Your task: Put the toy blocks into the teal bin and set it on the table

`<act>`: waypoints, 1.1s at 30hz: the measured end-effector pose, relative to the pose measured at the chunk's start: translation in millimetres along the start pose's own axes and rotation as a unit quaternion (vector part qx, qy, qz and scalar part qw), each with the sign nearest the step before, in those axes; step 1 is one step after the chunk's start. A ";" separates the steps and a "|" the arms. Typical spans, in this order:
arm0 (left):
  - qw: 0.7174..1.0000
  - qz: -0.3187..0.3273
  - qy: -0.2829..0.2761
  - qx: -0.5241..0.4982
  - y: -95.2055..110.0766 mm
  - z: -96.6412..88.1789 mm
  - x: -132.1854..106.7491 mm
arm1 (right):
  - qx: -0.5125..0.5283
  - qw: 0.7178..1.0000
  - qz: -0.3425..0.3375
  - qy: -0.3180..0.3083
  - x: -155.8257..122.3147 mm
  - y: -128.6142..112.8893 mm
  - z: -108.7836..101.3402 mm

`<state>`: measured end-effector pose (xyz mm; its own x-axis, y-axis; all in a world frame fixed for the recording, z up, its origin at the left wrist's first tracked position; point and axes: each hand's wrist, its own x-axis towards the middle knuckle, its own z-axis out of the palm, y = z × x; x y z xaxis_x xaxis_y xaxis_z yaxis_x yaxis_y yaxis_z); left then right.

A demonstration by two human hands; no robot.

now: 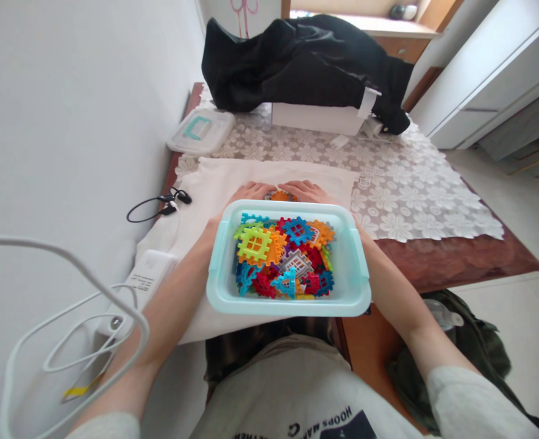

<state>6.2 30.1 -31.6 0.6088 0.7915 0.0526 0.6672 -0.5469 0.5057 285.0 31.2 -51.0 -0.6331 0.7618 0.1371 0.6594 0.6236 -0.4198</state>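
My left hand (251, 192) and my right hand (306, 191) lie palm down on a white cloth (260, 180), just beyond a pale aqua plastic tray (288, 308). Their fingertips point toward each other on either side of an orange plastic waffle block (281, 196), which the tray's far rim partly hides. I cannot tell whether they grip it. The tray sits between my forearms, heaped with several interlocking waffle blocks in green, orange, blue, red and grey. A lime green block (253, 245) lies on top at the left.
The cloth lies over a floral lace tablecloth (402, 201). Farther back are a lidded plastic box (200, 131), a white carton (315, 119) and a black fabric heap (301, 67). A wall runs along the left, with a black cable (153, 209) and white cords (91, 323).
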 end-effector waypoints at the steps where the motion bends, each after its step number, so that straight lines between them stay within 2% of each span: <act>1: 1.000 -0.002 0.001 0.006 0.7 0.4 -0.9 | -0.009 1.000 -0.007 0.002 1.7 2.1 5.1; 7: 1.000 0.000 -0.003 0.020 4.4 -1.9 -2.9 | 0.004 1.000 0.017 0.018 13.7 13.8 24.6; 13: 1.000 0.010 0.019 0.011 -11.6 7.8 5.8 | 0.018 0.999 0.021 0.033 9.9 12.6 25.0; 17: 0.999 0.009 0.009 0.030 -21.4 17.5 12.8 | -0.008 1.000 0.011 0.028 10.5 13.4 27.1; 29: 0.999 0.008 0.026 0.044 -28.8 28.0 16.5 | -0.041 0.999 0.000 0.033 11.7 11.7 26.7; 33: 0.999 -0.005 0.032 0.035 -26.1 30.1 13.1 | -0.032 0.999 0.022 0.033 13.6 12.8 27.7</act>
<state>9.7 46.5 -70.0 0.5754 0.8111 0.1045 0.7024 -0.5556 0.4449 273.5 44.7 -79.3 -0.5759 0.7976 0.1792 0.7122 0.5971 -0.3690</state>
